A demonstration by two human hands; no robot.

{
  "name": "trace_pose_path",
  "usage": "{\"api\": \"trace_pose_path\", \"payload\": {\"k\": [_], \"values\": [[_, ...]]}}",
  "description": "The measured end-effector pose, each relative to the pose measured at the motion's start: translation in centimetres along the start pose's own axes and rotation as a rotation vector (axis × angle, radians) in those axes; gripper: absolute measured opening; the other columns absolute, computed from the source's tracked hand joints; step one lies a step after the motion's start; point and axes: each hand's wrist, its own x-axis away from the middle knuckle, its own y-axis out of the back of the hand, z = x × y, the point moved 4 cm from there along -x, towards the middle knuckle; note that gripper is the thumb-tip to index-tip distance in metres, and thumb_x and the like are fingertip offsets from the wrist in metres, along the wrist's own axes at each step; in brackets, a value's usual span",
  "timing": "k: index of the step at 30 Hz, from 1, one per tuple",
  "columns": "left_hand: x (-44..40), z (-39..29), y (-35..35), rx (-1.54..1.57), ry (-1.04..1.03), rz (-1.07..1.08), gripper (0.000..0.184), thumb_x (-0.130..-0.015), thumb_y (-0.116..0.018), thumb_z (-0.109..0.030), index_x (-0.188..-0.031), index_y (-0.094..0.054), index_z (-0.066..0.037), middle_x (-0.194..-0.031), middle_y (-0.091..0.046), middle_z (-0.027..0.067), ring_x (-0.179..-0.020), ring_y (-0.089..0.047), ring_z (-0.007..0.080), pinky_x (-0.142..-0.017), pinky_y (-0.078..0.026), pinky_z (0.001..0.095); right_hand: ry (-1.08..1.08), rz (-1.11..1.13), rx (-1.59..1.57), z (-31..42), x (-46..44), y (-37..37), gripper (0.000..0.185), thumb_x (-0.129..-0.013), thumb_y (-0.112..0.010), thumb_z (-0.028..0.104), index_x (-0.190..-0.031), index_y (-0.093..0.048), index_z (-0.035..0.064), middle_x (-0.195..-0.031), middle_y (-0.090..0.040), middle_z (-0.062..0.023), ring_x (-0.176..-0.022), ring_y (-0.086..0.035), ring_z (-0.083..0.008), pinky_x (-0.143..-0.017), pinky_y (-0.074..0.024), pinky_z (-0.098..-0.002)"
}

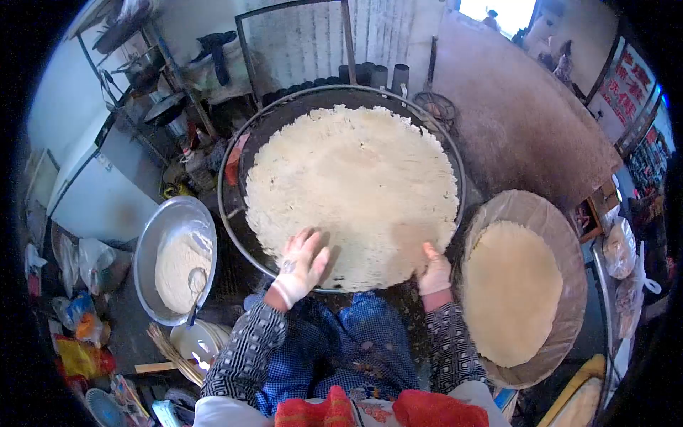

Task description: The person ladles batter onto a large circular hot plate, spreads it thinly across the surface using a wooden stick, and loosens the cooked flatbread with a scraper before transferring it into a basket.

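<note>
A large, thin, pale pancake (352,185) with a ragged edge covers most of a round, dark griddle (267,132) in front of me. My left hand (300,267) is open, its fingers spread over the pancake's near left edge; whether they touch it I cannot tell. At the near right edge is my right hand (434,274), thumb pointing up and apart; its other fingers are mostly hidden, so a grip on the edge cannot be made out. White wrappings show around both hands near the wrists.
On the right, a cloth-lined round basket (569,285) holds a flat pale pancake (512,292). To the left, a metal basin (146,249) contains pale batter or dough (178,274) and a ladle (193,299). A metal frame (242,50) stands behind the griddle. Bags crowd the left floor.
</note>
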Motion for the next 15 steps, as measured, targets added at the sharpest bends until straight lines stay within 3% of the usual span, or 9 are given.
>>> {"api": "trace_pose_path", "payload": {"k": [2,4,6,7,8,11,12,13,15], "values": [[2.9,0.5,2.9,-0.026,-0.020,-0.176,0.031,-0.094,-0.050,-0.026,-0.113,-0.058,-0.003,-0.116,-0.056,0.0195,-0.115,-0.049,0.0348,-0.106,-0.033,0.0487,0.097,0.074,0.078,2.5,-1.3,2.8,0.023,-0.088,-0.064,0.019,-0.108,-0.065,0.0067,-0.107,-0.065,-0.0057,-0.103,-0.060,-0.0158,-0.083,-0.0525,-0.0332],[5.3,4.0,4.1,-0.127,-0.034,-0.278,0.021,-0.091,-0.051,-0.022,-0.102,-0.061,-0.007,-0.103,-0.061,0.0116,-0.105,-0.052,0.0317,-0.104,-0.035,0.0487,0.257,0.057,0.198,3.5,-6.1,9.3,0.034,-0.085,-0.068,0.027,-0.109,-0.065,0.0020,-0.104,-0.067,-0.0081,-0.098,-0.062,-0.0200,-0.092,-0.0491,-0.0354],[7.5,8.4,2.7,-0.393,-0.118,-0.049,0.017,-0.087,-0.053,-0.022,-0.096,-0.063,-0.011,-0.101,-0.062,0.0050,-0.107,-0.052,0.0298,-0.104,-0.034,0.0521,0.233,-0.074,0.488,10.4,-2.4,8.8,0.023,-0.089,-0.062,0.014,-0.109,-0.065,0.0011,-0.108,-0.065,-0.0076,-0.104,-0.059,-0.0172,-0.088,-0.0495,-0.0333],[8.1,8.4,1.8,-0.532,-0.188,0.076,0.016,-0.084,-0.059,-0.018,-0.097,-0.062,-0.009,-0.099,-0.058,0.0127,-0.105,-0.051,0.0326,-0.102,-0.036,0.0545,0.280,-0.032,0.489,13.0,-1.9,9.8,0.024,-0.088,-0.062,0.014,-0.108,-0.065,0.0001,-0.104,-0.066,-0.0072,-0.099,-0.060,-0.0175,-0.084,-0.0504,-0.0337],[8.6,8.1,1.0,-0.466,-0.190,-0.016,0.018,-0.084,-0.056,-0.028,-0.094,-0.064,-0.016,-0.101,-0.062,0.0039,-0.109,-0.053,0.0269,-0.107,-0.030,0.0565,0.329,0.009,0.490,15.8,-2.1,11.5,0.024,-0.088,-0.063,0.013,-0.107,-0.065,-0.0009,-0.099,-0.066,-0.0068,-0.095,-0.061,-0.0177,-0.081,-0.0512,-0.0342],[9.1,7.9,-5.0,-0.354,-0.295,0.043,0.024,-0.085,-0.058,-0.034,-0.102,-0.066,-0.017,-0.103,-0.060,0.0060,-0.109,-0.052,0.0267,-0.107,-0.029,0.0546,0.290,-0.039,0.509,24.7,-7.3,20.1,0.025,-0.087,-0.065,0.020,-0.099,-0.066,-0.0015,-0.089,-0.066,-0.0064,-0.078,-0.063,-0.0201,-0.070,-0.0521,-0.0353],[8.8,5.9,-5.7,-0.287,-0.279,-0.030,0.029,-0.085,-0.059,-0.037,-0.106,-0.065,-0.017,-0.107,-0.057,0.0059,-0.108,-0.052,0.0277,-0.106,-0.029,0.0540,0.350,-0.129,0.646,29.2,-7.0,21.2,0.024,-0.086,-0.065,0.022,-0.095,-0.066,-0.0005,-0.086,-0.066,-0.0077,-0.076,-0.064,-0.0216,-0.068,-0.0521,-0.0364],[8.7,4.2,-7.2,-0.272,-0.245,-0.053,0.031,-0.086,-0.059,-0.039,-0.107,-0.065,-0.017,-0.109,-0.056,0.0063,-0.108,-0.052,0.0281,-0.105,-0.029,0.0537,0.461,-0.253,0.991,34.9,-6.1,22.0,0.024,-0.085,-0.066,0.024,-0.091,-0.066,0.0005,-0.084,-0.066,-0.0090,-0.075,-0.064,-0.0230,-0.067,-0.0522,-0.0375],[8.5,1.3,-9.8,-0.233,-0.203,-0.065,0.038,-0.086,-0.060,-0.044,-0.110,-0.064,-0.015,-0.109,-0.055,0.0088,-0.108,-0.051,0.0299,-0.106,-0.027,0.0532,0.661,-0.542,1.908,46.0,-3.7,22.6,0.025,-0.082,-0.066,0.028,-0.082,-0.067,0.0025,-0.079,-0.066,-0.0115,-0.071,-0.065,-0.0259,-0.063,-0.0523,-0.0397]]}}
